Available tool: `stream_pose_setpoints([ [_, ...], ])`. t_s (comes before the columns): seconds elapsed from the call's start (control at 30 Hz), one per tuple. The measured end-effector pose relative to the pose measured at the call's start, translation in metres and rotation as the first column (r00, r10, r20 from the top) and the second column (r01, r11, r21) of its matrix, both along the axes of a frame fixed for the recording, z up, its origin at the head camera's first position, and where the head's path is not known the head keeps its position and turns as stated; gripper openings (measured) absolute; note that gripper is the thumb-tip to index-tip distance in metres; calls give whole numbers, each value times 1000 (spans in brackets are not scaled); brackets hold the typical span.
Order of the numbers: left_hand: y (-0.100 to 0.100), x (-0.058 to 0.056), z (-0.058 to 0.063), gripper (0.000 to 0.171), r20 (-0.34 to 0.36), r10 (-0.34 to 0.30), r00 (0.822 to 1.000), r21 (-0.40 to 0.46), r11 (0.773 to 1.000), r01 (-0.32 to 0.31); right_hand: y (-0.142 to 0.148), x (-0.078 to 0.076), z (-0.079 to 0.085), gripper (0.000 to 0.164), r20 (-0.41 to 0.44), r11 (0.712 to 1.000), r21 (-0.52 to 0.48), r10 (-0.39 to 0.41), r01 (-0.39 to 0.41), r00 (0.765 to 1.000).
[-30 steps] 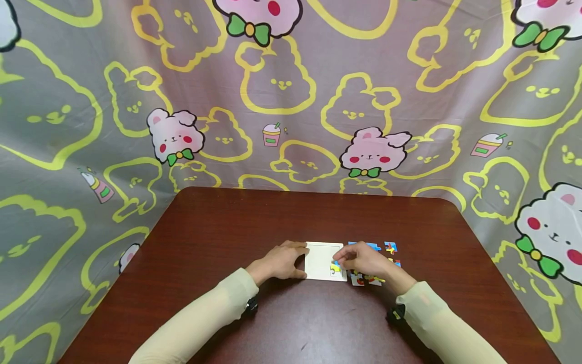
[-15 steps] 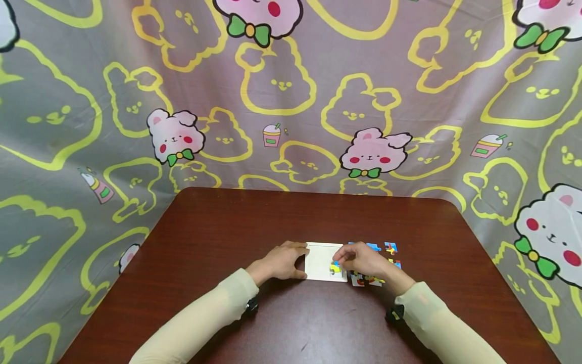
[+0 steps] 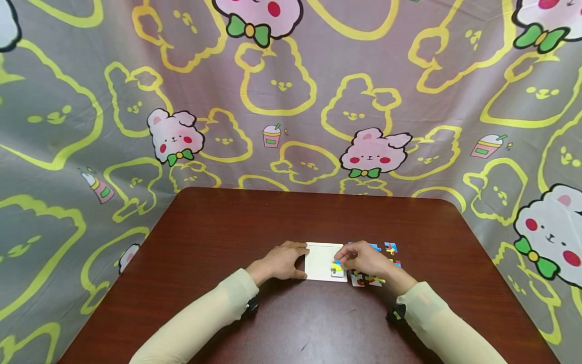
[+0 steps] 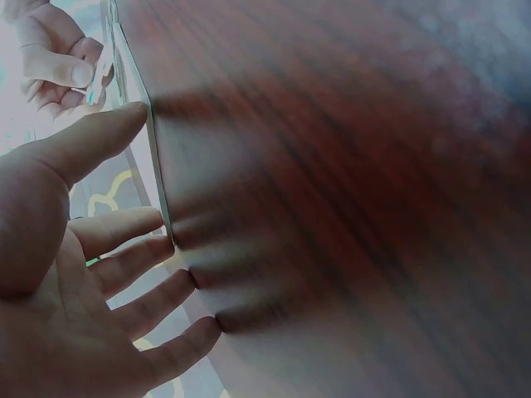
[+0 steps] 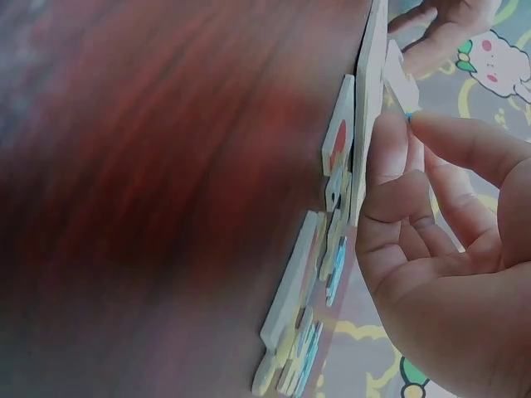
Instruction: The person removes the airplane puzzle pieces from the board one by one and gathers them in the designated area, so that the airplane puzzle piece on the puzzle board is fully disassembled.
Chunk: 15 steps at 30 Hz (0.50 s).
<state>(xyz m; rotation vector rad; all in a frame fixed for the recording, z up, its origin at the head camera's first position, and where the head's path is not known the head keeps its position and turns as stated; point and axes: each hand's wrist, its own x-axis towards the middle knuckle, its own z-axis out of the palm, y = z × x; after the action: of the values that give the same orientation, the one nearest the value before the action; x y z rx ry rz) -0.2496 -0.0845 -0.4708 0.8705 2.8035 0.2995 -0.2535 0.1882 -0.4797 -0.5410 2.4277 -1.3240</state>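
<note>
A pale, square puzzle tray lies on the table. At its left side my left hand touches the edge, thumb near the front corner and fingers by the back corner. These fingers are nearly straight and spread, as the left wrist view shows. Over the tray's right part, my right hand pinches a jigsaw piece between thumb and index finger. Blue, yellow and white show on that piece. It is tilted against the tray in the right wrist view, its top edge at the fingertips; whether its lower edge touches the tray I cannot tell.
Several loose jigsaw pieces lie right of the tray, partly hidden under my right hand. One more piece sits at their far right corner. A dark wooden table carries everything, with a patterned curtain behind it.
The pinched jigsaw piece has shifted slightly right and toward me, and more of its white lower part shows. My left hand and the tray stay where they were.
</note>
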Motion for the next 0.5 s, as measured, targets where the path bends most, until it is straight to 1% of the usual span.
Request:
stream_pose_setpoints([
  [0.13,0,0,0,67,3,1,1000,5,1000,-1,5,1,3,22,16,1000,10,-20,20,1000],
  [0.27,0,0,1,67,2,-3,1000,6,1000,3,10,1,5,22,44,999,-4,-39,39,998],
  [0.37,0,0,1,67,2,-4,1000,6,1000,4,17,1,5,23,50,999,-25,-32,34,998],
  [0.5,-1,0,1,67,9,-1,1000,9,1000,0,28,2,6,22,73,999,-19,-25,27,997],
])
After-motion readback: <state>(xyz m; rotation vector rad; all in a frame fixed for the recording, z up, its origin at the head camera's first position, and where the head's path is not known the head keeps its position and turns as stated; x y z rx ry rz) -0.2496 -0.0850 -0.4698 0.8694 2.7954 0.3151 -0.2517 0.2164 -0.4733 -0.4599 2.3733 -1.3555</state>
